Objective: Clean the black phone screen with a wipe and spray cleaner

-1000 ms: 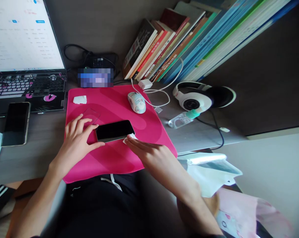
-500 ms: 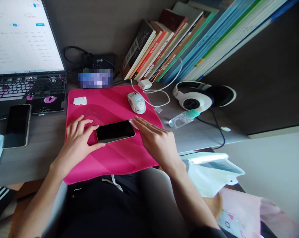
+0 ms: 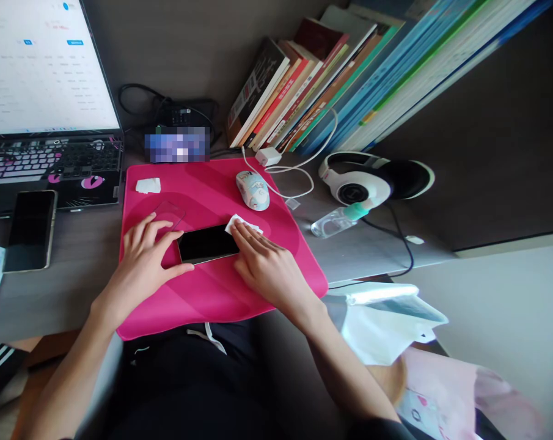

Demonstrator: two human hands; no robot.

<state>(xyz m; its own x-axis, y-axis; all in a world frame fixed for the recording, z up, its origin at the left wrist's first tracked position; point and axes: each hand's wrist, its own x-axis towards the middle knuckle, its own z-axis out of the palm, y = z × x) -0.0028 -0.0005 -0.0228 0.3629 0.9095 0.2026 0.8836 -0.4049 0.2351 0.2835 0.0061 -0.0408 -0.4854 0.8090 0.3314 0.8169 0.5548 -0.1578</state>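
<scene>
My left hand (image 3: 143, 263) lies open on the pink mat (image 3: 212, 299), fingers spread. Its thumb reaches along the near edge of the dark phone (image 3: 206, 243) and its fingertips rest at the phone's left end, bracing it rather than gripping it. The phone lies flat, screen up, near the middle of the mat, its long side running left to right. My right hand (image 3: 269, 269) is flat too, fingers straight and close together, and it covers the phone's right end. The fingertips press a small white wipe (image 3: 240, 223) down where the phone's far right corner meets the mat. Part of the wipe sticks out beyond my fingers, and I cannot tell how much of it lies on the glass. A clear glass sheet (image 3: 168, 212) rests on the mat just beyond my left fingers. Another small white wipe (image 3: 148, 185) sits near the mat's far left corner, and a patterned mouse (image 3: 253, 189) sits toward the far right. Left of the mat, a second phone (image 3: 29, 229) lies on the bench (image 3: 65, 299) in front of the open laptop (image 3: 51, 159). To the right are a small clear bottle (image 3: 333, 223) and white headphones (image 3: 372, 180), with a row of leaning books (image 3: 326, 73) behind them.
</scene>
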